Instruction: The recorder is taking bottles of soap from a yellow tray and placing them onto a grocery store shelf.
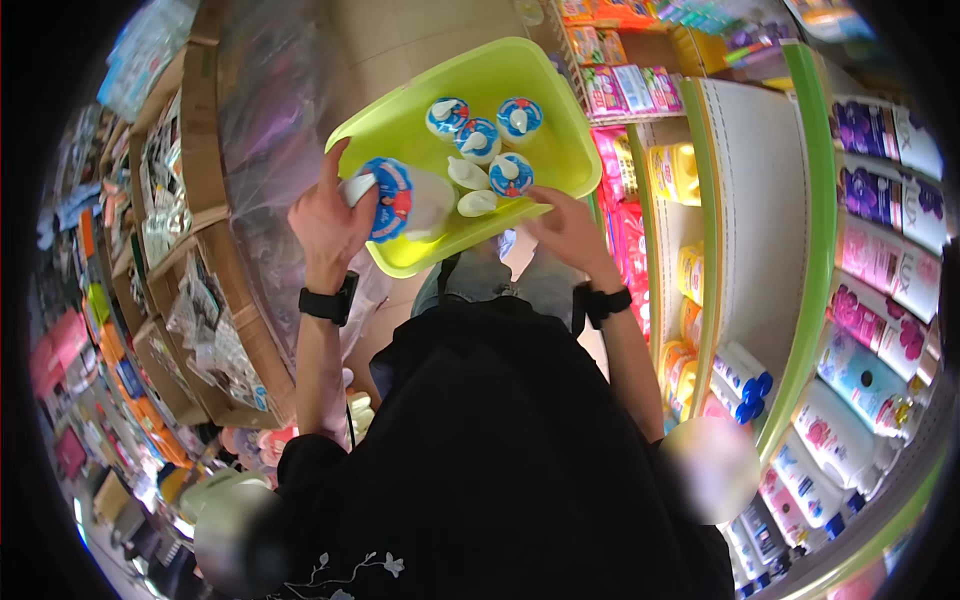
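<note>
Before me is a lime-green plastic basin (577, 142). My left hand (330, 229) holds a large white pump bottle (431, 201) by its white pump head, at the basin's left side. The bottle tilts, and a blue label with red covers its top. Inside the basin stand several smaller pump bottles (519, 120) with blue-and-red tops. Two white pieces, a pump-like one (466, 173) and a rounded one (477, 203), are near the basin's close edge. My right hand (574, 232) grips the close right rim, its fingertips beside one pump bottle (511, 176).
At right, a shelf unit with green edging (817, 225) carries rows of bottles (874, 251) and yellow jugs (675, 172). On the left are cardboard boxes (206, 142) of bagged goods and a clear plastic sheet (262, 150). Tiled floor (420, 34) shows beyond the basin.
</note>
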Motion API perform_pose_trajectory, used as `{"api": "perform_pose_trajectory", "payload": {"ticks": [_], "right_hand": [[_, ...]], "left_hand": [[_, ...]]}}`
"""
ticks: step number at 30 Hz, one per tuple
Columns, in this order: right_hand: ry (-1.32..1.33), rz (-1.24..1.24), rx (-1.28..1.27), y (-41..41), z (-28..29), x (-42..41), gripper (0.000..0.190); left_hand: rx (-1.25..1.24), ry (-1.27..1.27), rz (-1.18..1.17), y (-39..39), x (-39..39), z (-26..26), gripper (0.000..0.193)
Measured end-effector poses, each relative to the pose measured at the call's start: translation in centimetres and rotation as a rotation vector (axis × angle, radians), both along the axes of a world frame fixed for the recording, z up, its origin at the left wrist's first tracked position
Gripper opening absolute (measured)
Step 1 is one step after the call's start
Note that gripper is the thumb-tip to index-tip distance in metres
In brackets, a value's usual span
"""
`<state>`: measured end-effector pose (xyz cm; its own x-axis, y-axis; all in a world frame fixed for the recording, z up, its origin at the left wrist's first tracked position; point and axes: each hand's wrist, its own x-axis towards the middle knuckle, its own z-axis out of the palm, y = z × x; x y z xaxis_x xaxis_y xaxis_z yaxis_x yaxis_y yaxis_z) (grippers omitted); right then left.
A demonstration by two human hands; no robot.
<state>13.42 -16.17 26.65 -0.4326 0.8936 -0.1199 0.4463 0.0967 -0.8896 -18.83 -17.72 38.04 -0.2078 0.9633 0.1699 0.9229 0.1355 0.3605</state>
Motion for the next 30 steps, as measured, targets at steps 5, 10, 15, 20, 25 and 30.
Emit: {"api": "perform_pose_trajectory", "payload": {"ticks": [5, 10, 15, 20, 25, 30], "right_hand": [[-0.211, -0.487, -0.244, -7.4, -5.7, 13.0, 0.043], [-0.3, -0.807, -0.459, -21.6, -7.0, 17.6, 0.036], [-0.363, -0.947, -0.723, -37.1, -7.7, 13.3, 0.028], [-0.144, -1.112, -0.99, -49.9, -6.2, 6.1, 0.023], [0.18, -1.488, -1.413, -52.8, -3.9, 2.7, 0.027], [0.207, -1.343, -1.319, -48.1, -5.1, 5.2, 0.032]], "left_hand": [[-0.339, 0.298, 0.052, 3.7, -3.6, -6.1, 0.059], [-0.535, 0.405, -0.133, 9.4, -7.5, -16.2, 0.053], [-0.757, 0.363, -0.152, 11.0, -10.1, -25.2, 0.055], [-0.894, 0.351, -0.201, 11.6, -8.7, -31.3, 0.052], [-0.814, 0.244, -0.221, 9.4, -6.7, -32.4, 0.05], [-0.831, 0.054, -0.095, 9.1, -5.0, -31.8, 0.061]]}}
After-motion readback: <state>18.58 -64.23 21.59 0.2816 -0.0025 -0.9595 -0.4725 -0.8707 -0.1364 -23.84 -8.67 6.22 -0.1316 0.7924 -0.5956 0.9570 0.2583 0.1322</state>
